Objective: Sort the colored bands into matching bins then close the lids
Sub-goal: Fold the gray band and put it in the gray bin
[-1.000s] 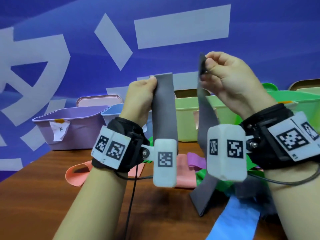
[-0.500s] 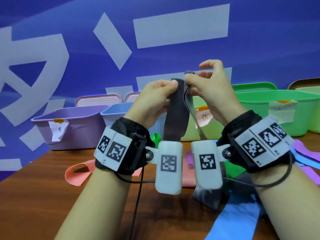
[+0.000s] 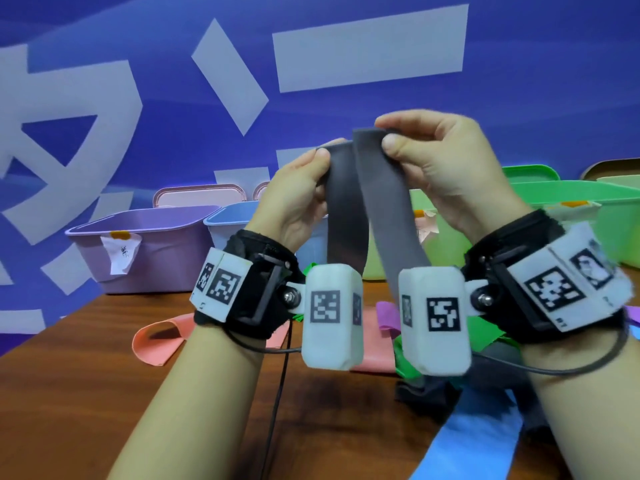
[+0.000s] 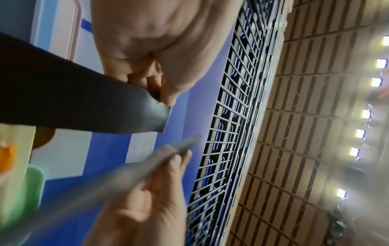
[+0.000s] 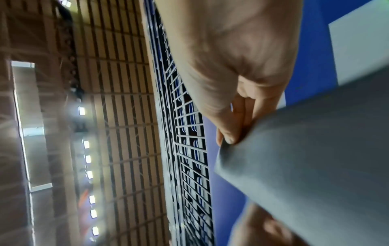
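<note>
- The left hand was raised above the counter, thumb and fingers pinched on one top end of a grey band.
- The right hand was just beside it, its fingers curled over and its thumb pressed on the band's other top end, so the two ends met side by side.
- From both grips the band hung down in two strips behind the white wrist cameras, clear of the counter.
- In the left wrist view the band looked nearly black, pinched at its edge by the fingertips.
- In the right wrist view the band was held near its corner by the fingertips.
- Behind the hands, at the far edge of the counter, stood a row of open bins: a purple bin, a blue bin beside it, a pale green bin and a brighter green bin, some with paper labels.
- On the counter below the hands lay loose bands: a pink band, a green band, a small purple band and a blue band nearest the person.
</note>
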Action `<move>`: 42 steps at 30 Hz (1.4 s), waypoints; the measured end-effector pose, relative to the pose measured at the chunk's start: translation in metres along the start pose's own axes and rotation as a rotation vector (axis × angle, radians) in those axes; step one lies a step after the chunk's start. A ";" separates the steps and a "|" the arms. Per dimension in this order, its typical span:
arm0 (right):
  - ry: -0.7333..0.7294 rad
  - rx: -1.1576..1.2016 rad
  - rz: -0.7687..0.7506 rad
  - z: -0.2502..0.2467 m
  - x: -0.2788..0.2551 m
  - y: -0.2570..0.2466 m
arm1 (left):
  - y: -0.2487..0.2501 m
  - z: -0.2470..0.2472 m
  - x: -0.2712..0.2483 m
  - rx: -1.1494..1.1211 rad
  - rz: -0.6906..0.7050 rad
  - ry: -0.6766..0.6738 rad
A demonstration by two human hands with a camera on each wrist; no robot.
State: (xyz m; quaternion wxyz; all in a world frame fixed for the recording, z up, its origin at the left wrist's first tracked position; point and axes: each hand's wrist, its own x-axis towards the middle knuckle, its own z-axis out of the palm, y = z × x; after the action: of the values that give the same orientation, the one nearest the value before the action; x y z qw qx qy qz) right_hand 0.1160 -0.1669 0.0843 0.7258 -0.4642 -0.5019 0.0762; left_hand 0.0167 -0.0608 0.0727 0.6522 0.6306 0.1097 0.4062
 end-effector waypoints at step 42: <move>0.140 -0.320 -0.304 0.027 -0.013 -0.005 | 0.027 -0.012 -0.018 -0.175 -0.001 -0.141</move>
State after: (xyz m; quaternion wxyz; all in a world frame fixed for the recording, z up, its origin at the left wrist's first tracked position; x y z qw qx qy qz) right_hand 0.0862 -0.1605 0.0815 0.6789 -0.4967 -0.5204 -0.1469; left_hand -0.0136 -0.0675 0.0881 0.7112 0.5981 0.0280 0.3683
